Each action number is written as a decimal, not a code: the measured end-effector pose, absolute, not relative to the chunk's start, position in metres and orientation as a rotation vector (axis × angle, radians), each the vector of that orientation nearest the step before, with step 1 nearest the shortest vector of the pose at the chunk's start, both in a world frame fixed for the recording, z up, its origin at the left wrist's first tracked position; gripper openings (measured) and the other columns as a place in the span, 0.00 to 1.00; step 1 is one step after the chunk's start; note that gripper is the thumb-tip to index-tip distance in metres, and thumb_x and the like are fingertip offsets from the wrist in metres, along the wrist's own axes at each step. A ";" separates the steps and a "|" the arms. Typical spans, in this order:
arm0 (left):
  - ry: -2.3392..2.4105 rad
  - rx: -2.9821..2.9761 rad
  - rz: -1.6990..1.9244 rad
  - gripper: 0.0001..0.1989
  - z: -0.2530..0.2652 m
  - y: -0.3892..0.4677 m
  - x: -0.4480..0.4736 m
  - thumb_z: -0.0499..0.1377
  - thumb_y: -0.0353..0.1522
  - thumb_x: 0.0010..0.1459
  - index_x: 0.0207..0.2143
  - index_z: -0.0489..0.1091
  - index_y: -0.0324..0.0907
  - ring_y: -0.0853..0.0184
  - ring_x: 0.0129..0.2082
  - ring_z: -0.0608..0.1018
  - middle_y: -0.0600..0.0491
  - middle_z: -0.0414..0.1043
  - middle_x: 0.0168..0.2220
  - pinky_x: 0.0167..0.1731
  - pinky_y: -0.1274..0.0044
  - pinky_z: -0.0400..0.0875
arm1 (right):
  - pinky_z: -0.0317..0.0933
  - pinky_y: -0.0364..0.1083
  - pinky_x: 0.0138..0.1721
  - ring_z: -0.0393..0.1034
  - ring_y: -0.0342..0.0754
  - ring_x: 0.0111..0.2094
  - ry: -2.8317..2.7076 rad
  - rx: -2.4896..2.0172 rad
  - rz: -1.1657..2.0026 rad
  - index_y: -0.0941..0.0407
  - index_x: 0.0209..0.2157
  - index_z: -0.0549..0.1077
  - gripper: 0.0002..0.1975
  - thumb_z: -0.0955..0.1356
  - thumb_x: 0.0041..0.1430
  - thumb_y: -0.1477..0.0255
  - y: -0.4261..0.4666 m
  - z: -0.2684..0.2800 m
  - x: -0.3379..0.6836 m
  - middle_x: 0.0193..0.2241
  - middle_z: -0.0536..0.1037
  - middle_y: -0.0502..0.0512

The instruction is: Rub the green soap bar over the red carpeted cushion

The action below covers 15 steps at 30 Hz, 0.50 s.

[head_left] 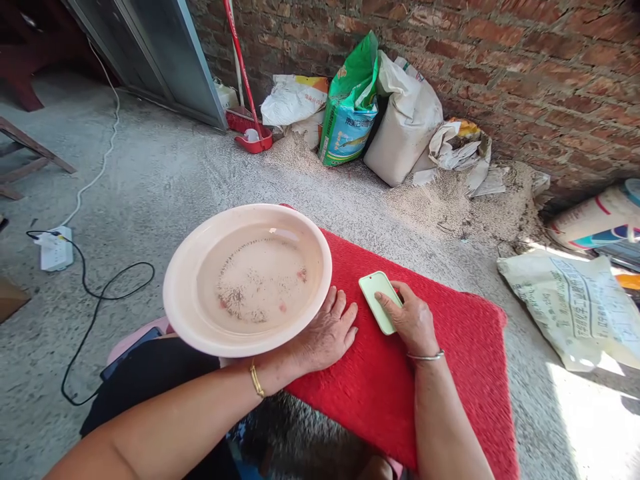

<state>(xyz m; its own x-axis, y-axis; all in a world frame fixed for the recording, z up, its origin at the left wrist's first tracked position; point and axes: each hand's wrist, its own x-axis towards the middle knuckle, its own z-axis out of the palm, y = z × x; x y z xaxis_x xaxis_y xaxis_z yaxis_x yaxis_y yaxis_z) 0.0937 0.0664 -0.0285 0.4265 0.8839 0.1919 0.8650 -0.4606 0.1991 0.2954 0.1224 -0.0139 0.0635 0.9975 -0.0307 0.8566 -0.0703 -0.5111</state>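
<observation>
My left hand [333,330] lies flat with its fingers spread on a red fleecy cloth [460,360], against the right side of a pale pink basin [175,300]. The basin holds water with dark specks and a few reddish patches. To the right, my right hand [413,317] grips a pale green, flat, rounded rectangular object [375,293] by its right edge, thumb on top. A small dark hole shows near that object's far end; its underside is hidden, so I cannot tell its kind. The object is at the cloth's surface.
Along the brick wall stand a green sack [350,113], a white sack [405,120] and a red dustpan [255,139]. Spilled grain [450,207] lies by them. A power strip [56,250] with cords is at left, an empty-looking bag [570,307] at right.
</observation>
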 end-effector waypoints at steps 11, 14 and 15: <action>1.595 2.587 0.390 0.22 -0.032 0.067 0.094 0.52 0.39 0.63 0.57 0.64 0.40 0.48 0.61 0.61 0.38 0.62 0.59 0.55 0.58 0.62 | 0.50 0.42 0.24 0.61 0.44 0.20 -1.623 -1.952 0.641 0.54 0.24 0.67 0.25 0.63 0.51 0.45 0.119 -0.016 0.291 0.18 0.70 0.48; 1.597 2.586 0.377 0.22 -0.031 0.067 0.094 0.52 0.39 0.63 0.57 0.64 0.40 0.47 0.61 0.61 0.38 0.62 0.58 0.54 0.57 0.63 | 0.49 0.43 0.24 0.62 0.45 0.21 -1.568 -2.089 0.562 0.54 0.22 0.67 0.26 0.62 0.50 0.44 0.126 -0.019 0.310 0.18 0.71 0.50; 1.595 2.587 0.379 0.22 -0.031 0.067 0.094 0.52 0.39 0.63 0.57 0.64 0.40 0.47 0.61 0.61 0.38 0.62 0.58 0.54 0.57 0.63 | 0.49 0.43 0.24 0.62 0.46 0.22 -1.556 -2.115 0.547 0.54 0.21 0.67 0.27 0.62 0.49 0.43 0.128 -0.019 0.317 0.18 0.71 0.51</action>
